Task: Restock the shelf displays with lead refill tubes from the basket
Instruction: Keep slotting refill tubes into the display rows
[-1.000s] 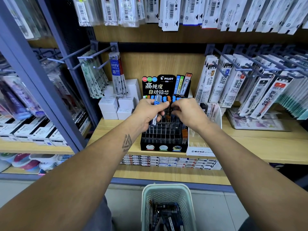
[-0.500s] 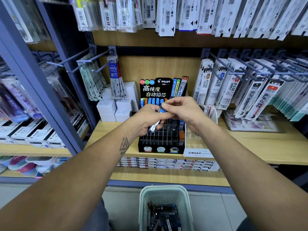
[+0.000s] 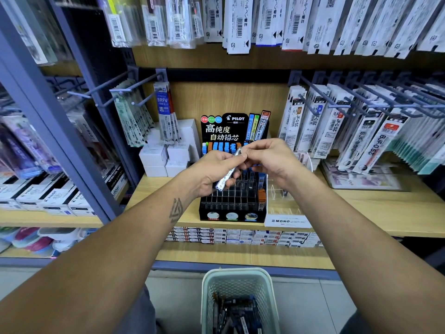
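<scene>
A black Pilot lead display rack [image 3: 232, 208] stands on the wooden shelf, its back rows filled with blue and orange tubes and its front slots mostly empty. My left hand [image 3: 214, 172] grips a bunch of lead refill tubes [image 3: 227, 173] just above the rack. My right hand [image 3: 272, 157] pinches the top end of one tube from that bunch, its fingertips meeting my left thumb. A pale green basket [image 3: 209, 297] on the floor below holds several more tubes.
A clear Mono display box [image 3: 287, 213] stands right of the rack. White boxes [image 3: 166, 157] are stacked to its left. Refill packets hang from hooks [image 3: 337, 102] on the right and above. Boxed stock lines the lower shelf [image 3: 240, 237].
Both hands rose from the rack's slots. The right hand shifted to the top of the bunch and now pinches one tube there. The camera tilted slightly downward.
</scene>
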`<state>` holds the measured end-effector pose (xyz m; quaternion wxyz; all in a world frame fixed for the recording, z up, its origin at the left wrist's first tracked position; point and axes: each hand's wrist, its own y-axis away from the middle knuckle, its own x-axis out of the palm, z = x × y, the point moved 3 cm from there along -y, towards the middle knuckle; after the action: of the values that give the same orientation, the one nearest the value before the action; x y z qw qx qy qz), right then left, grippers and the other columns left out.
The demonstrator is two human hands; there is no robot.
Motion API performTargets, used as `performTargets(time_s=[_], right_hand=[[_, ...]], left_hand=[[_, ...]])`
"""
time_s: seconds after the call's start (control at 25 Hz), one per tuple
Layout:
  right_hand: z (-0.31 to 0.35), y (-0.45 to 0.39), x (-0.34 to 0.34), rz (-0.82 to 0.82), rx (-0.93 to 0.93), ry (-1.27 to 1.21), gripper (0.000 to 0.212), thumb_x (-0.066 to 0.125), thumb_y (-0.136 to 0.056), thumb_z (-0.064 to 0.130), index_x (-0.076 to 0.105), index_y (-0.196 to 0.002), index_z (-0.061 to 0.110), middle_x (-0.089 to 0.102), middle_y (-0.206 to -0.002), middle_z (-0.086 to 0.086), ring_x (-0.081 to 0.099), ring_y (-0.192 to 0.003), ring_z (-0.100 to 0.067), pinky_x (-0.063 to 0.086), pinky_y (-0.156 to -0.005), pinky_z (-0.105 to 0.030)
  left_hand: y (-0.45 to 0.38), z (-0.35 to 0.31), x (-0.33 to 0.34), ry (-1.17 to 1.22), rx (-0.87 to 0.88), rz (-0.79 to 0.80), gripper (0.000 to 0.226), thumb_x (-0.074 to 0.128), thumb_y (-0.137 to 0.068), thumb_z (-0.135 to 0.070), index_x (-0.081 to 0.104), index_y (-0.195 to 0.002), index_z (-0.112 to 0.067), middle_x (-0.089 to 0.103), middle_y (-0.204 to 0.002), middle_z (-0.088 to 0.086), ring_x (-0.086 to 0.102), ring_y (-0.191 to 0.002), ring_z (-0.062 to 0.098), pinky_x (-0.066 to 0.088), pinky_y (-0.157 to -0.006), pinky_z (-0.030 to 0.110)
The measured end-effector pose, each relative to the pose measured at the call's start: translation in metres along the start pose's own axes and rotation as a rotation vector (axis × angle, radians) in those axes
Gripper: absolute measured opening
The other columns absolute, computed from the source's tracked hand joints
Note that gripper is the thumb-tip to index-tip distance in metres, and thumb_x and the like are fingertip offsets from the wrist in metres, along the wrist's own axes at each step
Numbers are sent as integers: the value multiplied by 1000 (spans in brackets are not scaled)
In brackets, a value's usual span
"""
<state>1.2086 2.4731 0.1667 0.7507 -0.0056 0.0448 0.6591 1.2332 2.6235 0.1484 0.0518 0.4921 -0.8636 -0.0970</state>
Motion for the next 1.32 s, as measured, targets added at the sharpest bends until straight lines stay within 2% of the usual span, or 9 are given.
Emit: performTargets(time_s=[0.16, 0.32, 0.4, 0.56, 0.68, 0.84, 0.92, 1.12, 1.32], right_hand=[[4, 1, 2, 92, -19, -67, 18, 64, -96, 7, 73, -111, 6, 71, -85, -12, 63, -74, -18, 51, -65, -27], [1, 5, 13, 254, -23, -76, 44, 76, -84, -1, 64, -125, 7, 68, -98, -12, 67, -84, -21, 57, -76, -33], [2, 5, 17, 220, -72, 41, 54, 83, -77, 2, 61, -126, 10, 68, -99, -11, 70, -80, -22, 59, -82, -38], [8, 5, 15, 157, -109, 119, 62, 85, -75, 2, 57, -129, 10, 68, -93, -9, 69, -72, -18, 58, -72, -32], [10, 3, 19, 112, -121, 125, 53, 85, -76, 3, 60, -123, 12, 70, -96, -11, 66, -70, -12, 55, -65, -27], [9, 4, 25, 116, -112, 78, 27, 83, -79, 4, 68, -98, 16, 69, -83, -3, 65, -74, -13, 56, -79, -37], [9, 6, 26, 122, -114, 86, 23, 84, -78, 3, 71, -91, 16, 69, -79, -4, 65, -75, -16, 55, -76, -36], [7, 5, 17, 107, -5, -100, 20, 76, -81, -6, 68, -99, 0, 69, -76, -11, 65, -65, -19, 55, -59, -25], [5, 3, -7, 59, 12, -140, 19, 74, -83, -8, 69, -100, -1, 71, -78, -15, 67, -63, -17, 57, -58, -23]], left_hand=[[-1, -1, -1, 71, 2, -66, 38, 63, -96, -44, 60, -78, -11, 54, -60, 6, 45, -42, 14, 35, -38, 19], [-3, 1, -4, 71, -32, -211, 44, 57, -97, -53, 62, -92, -9, 57, -56, 4, 50, -41, 14, 28, -34, 17], [-4, 0, -3, 64, -37, -251, 48, 53, -99, -54, 59, -101, -6, 57, -53, 5, 51, -40, 16, 28, -33, 17], [-4, -6, 0, 91, -22, -255, 49, 42, -104, -52, 55, -100, -5, 55, -52, 10, 49, -36, 19, 27, -30, 17], [-5, -11, -5, 107, 12, -262, 45, 43, -106, -46, 55, -97, -3, 55, -51, 9, 49, -34, 18, 26, -29, 16], [-6, -15, -11, 93, 73, -308, 41, 53, -103, -41, 58, -91, -2, 58, -54, 8, 51, -34, 17, 31, -28, 18], [-7, -13, -11, 93, 88, -328, 40, 55, -102, -39, 60, -91, -1, 61, -60, 11, 53, -35, 18, 36, -31, 20], [-8, -5, -11, 41, 75, -299, 42, 49, -105, -36, 59, -106, 5, 67, -60, 14, 64, -43, 21, 26, -29, 17], [1, -2, -10, 20, 7, -161, 31, 58, -102, -31, 58, -91, -2, 72, -76, 22, 71, -56, 27, 24, -29, 19]])
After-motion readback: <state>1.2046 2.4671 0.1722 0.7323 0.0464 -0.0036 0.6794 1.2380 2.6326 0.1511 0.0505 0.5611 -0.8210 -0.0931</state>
